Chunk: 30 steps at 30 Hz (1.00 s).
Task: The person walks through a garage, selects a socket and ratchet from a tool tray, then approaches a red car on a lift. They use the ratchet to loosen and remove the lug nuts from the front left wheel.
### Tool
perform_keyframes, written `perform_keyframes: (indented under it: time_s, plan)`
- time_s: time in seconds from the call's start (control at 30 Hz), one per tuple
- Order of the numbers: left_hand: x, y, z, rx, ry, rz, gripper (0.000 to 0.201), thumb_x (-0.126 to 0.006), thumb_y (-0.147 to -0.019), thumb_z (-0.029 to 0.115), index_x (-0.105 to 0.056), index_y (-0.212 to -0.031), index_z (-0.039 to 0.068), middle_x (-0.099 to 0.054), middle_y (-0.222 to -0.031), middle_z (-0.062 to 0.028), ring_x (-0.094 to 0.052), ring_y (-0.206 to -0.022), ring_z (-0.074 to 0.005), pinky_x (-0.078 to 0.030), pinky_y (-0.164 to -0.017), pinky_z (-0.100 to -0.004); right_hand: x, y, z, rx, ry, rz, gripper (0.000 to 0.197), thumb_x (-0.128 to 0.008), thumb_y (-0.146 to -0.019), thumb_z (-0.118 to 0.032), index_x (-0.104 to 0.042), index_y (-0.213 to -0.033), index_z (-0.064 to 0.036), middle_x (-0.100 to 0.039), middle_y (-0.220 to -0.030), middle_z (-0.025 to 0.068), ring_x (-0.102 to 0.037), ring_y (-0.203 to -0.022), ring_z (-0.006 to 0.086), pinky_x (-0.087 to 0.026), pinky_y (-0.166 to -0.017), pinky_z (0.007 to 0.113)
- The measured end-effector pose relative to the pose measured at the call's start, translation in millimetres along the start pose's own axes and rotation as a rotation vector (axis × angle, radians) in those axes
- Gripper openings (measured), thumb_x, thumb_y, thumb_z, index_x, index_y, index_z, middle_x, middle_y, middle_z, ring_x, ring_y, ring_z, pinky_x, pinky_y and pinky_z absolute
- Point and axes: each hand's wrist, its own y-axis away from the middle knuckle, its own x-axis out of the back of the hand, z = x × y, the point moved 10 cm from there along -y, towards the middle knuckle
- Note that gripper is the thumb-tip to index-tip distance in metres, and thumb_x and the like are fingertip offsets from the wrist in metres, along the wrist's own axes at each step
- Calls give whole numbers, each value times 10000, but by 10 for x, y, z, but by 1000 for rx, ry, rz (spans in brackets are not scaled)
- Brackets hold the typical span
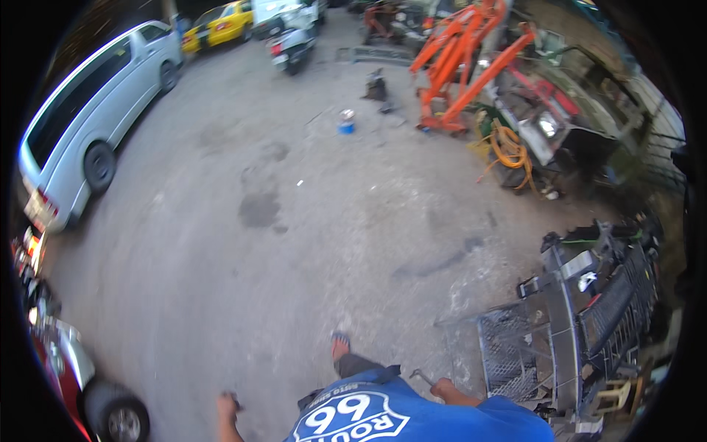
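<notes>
A metal tool [422,376] is being gripped, lower centre, by the right-hand fingers [440,385], a dark object [236,401] by the left-hand fingers [227,400].

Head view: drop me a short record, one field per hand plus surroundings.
left hand: seems curled round a small dark object, kind unclear
right hand: grips a bent-ended tool
ground: blue can, dark stains
left side: pale van, vehicle wheel nearer
far end: yellow car, scooter
right side: orange steel frame, orange coil, mesh panel nearer
</notes>
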Motion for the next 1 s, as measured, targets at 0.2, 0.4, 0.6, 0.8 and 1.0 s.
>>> perform_keyframes:
  time_s: [0.2,0.4,0.6,0.8,1.0]
  plan:
    - [-1541,-1315,345,178,-30,-686,306,-458,-937,176,-649,-1104,5,-600,-770,-165,-592,-634,-249,-504,-545,-411,1633,25,-2571,169,156,104,462,-613,-849,-386,-708,-1083,0,-681,-1143,220,-673,-1042,343,-523,-900,424]
    - [-1426,-2950,1298,-361,-549,-938,245,-564,-905,176,-709,-1000,2,-691,-943,-227,-714,-791,-281,-587,-691,-411,2960,156,-5015,147,-51,15,424,-621,-871,-362,-713,-1072,1,-706,-1048,216,-710,-901,332,-557,-815,407]
    - [-166,-6319,3739,-352,-804,-656,253,-681,-836,121,-690,-1061,5,-706,-1033,-175,-722,-818,-255,-591,-760,-327,4403,99,-7176,184,-170,119,435,-622,-911,-378,-707,-1058,23,-699,-1046,240,-688,-959,366,-537,-848,425]
    - [398,-9250,6799,63,23,-327,261,-482,-891,50,-653,-1087,28,-661,-811,-148,-660,-660,-235,-590,-629,-372,5402,-793,-8933,189,-145,99,469,-627,-899,-383,-684,-1132,20,-652,-1182,259,-623,-1140,375,-496,-957,418]
    - [226,-10079,8042,238,-152,-578,355,-398,-931,83,-636,-1192,56,-697,-988,-140,-613,-607,-209,-509,-493,-357,6974,-1249,-10504,172,-62,-86,433,-609,-842,-332,-700,-1056,33,-692,-1079,227,-693,-973,321,-530,-867,410]
